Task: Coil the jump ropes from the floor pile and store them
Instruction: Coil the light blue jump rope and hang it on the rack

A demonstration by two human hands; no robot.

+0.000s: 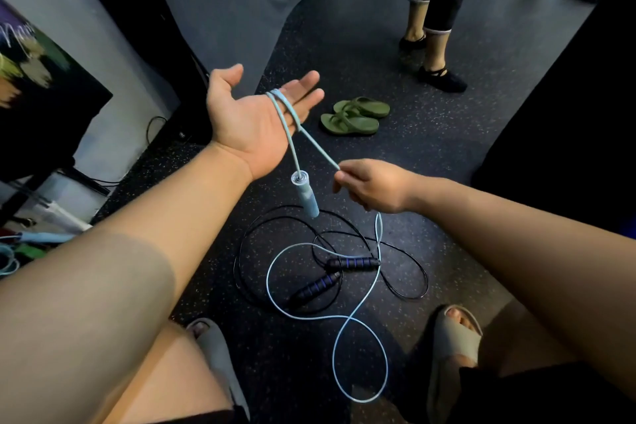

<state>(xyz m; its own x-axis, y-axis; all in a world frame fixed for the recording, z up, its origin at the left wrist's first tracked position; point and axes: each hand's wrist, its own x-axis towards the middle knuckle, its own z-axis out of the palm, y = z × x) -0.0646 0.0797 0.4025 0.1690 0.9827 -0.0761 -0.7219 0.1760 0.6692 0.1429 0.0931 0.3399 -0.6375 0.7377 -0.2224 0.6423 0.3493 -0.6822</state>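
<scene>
Blue rope loops the flat-palmed left hand; right hand pinches it, fingertips hidden.

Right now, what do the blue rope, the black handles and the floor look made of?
Blue rope: smooth glossy cord, likely plastic-coated; it catches light and holds springy loops. Black handles: matte, ribbed with blue bands, probably foam or rubber. Floor: dark, speckled, matte, looks like rubber gym matting.

Behind my left hand the light blue rope wraps out of sight, and my right hand hides the stretch it pinches. Left of that rope, more coiled ropes (colours only, blurred) are cut by the frame's edge. Its second handle can't be found.
</scene>
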